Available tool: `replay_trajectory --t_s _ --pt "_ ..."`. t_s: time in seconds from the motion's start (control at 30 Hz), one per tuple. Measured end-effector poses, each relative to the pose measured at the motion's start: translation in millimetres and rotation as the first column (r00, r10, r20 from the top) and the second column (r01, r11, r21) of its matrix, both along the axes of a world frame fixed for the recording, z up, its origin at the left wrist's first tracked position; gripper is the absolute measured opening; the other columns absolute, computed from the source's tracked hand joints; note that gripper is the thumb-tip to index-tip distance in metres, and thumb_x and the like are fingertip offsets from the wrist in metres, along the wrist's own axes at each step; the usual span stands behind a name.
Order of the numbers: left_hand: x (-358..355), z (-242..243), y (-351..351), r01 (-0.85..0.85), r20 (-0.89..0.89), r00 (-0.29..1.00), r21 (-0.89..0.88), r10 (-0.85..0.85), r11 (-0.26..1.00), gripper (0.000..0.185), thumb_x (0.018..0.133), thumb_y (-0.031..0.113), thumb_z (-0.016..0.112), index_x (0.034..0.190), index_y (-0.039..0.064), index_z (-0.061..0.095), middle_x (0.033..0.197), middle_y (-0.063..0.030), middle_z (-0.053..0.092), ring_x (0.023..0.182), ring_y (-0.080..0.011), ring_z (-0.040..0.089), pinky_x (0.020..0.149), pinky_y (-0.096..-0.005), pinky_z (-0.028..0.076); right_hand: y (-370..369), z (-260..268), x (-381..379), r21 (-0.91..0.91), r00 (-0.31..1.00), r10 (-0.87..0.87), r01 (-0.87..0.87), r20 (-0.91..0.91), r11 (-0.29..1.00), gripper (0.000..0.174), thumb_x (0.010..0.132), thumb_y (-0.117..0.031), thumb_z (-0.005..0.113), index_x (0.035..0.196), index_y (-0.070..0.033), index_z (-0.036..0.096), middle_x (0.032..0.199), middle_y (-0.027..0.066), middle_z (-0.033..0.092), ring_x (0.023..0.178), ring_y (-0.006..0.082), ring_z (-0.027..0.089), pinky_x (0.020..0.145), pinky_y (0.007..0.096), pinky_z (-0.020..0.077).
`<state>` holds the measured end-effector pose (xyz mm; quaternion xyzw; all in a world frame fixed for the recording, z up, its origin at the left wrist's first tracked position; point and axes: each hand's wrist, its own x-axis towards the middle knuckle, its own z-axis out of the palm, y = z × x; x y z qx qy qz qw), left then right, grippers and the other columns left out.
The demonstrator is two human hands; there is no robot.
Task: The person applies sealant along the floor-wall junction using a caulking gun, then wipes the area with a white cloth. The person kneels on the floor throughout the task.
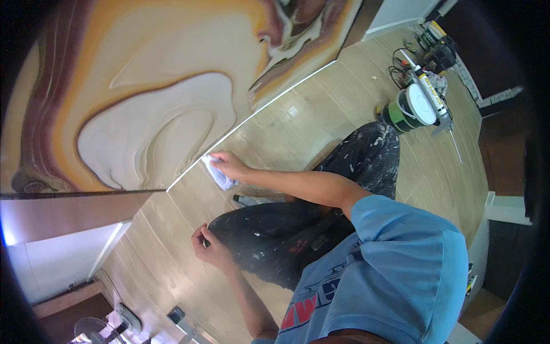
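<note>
My right hand [231, 166] grips a crumpled white cloth [221, 175]. Its fingertips reach a thin white line [253, 124], perhaps sealant, where the glossy marble-patterned panel [163, 116] meets the wood-look floor [292, 129]. Beside my left knee, my left hand [212, 249] is loosely curled, thumb and fingertips together. Nothing shows inside it. I sit on the floor in dark, paint-spotted trousers [275, 234], and part of one foot [258, 201] shows between my legs.
Right of my right knee stands a green and black bucket [401, 116] with a white lid, a caulking gun with cartridge [431, 92] lying across it. Behind are cables [397, 71] and another tub [429, 36]. A fan [92, 329] is at lower left.
</note>
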<state>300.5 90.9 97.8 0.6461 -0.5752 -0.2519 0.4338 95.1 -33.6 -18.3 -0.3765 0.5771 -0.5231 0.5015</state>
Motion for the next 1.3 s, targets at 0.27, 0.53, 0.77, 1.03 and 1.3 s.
replay_trajectory --t_s 0.27,0.53,0.77,1.03,1.3 --pt "-102.5 46.3 7.7 0.384 -0.511 0.791 -0.015 -0.337 0.923 0.050 0.106 0.038 0.055 0.137 -0.002 0.051 0.132 -0.0136 0.060 0.122 -0.0218 0.055 0.105 -0.0383 0.042 119.8 165.8 -102.3 -0.285 0.733 0.256 -0.088 0.631 0.954 0.038 0.102 -0.014 0.058 0.138 -0.003 0.059 0.118 0.0046 0.068 0.103 0.0118 0.064 0.092 0.0299 0.0538" --pt "-172.0 87.2 14.4 0.849 -0.949 0.248 0.116 -0.195 0.516 0.037 0.105 0.029 0.059 0.132 0.004 0.056 0.131 -0.0100 0.062 0.119 -0.0195 0.060 0.100 -0.0379 0.051 180.2 223.8 -168.1 -0.420 0.673 0.293 0.030 0.679 0.907 0.047 0.100 -0.016 0.060 0.144 -0.002 0.050 0.140 0.0182 0.060 0.131 0.0274 0.057 0.114 0.0433 0.0430" --pt "-163.0 145.4 -12.3 0.742 -0.782 0.403 -0.025 -0.476 0.670 0.030 0.098 0.008 0.066 0.126 0.004 0.054 0.119 -0.0083 0.063 0.108 -0.0174 0.063 0.095 -0.0331 0.053 205.4 221.9 -208.2 -0.598 0.684 0.477 -0.074 0.551 0.798 0.048 0.100 -0.029 0.059 0.140 -0.002 0.055 0.147 0.0176 0.054 0.135 0.0277 0.053 0.114 0.0440 0.0404" --pt "-154.9 186.9 -25.0 0.917 -0.541 0.353 0.039 -0.763 0.396 0.036 0.095 0.008 0.071 0.127 0.001 0.057 0.119 -0.0094 0.064 0.110 -0.0156 0.061 0.096 -0.0301 0.049 199.9 244.2 -215.1 -0.220 0.862 0.436 -0.387 0.258 0.895 0.038 0.102 -0.031 0.064 0.126 -0.001 0.065 0.133 0.0105 0.063 0.116 0.0154 0.061 0.097 0.0341 0.0502" --pt "-159.2 134.1 -26.0 0.770 0.010 0.638 -0.010 -0.770 0.638 0.056 0.092 0.015 0.076 0.139 0.000 0.050 0.132 -0.0129 0.059 0.121 -0.0248 0.058 0.106 -0.0377 0.044 183.7 219.5 -202.7 -0.251 0.859 0.479 -0.431 0.179 0.867 0.034 0.101 -0.019 0.067 0.126 0.003 0.065 0.103 -0.0006 0.071 0.090 0.0062 0.063 0.083 0.0264 0.0517"
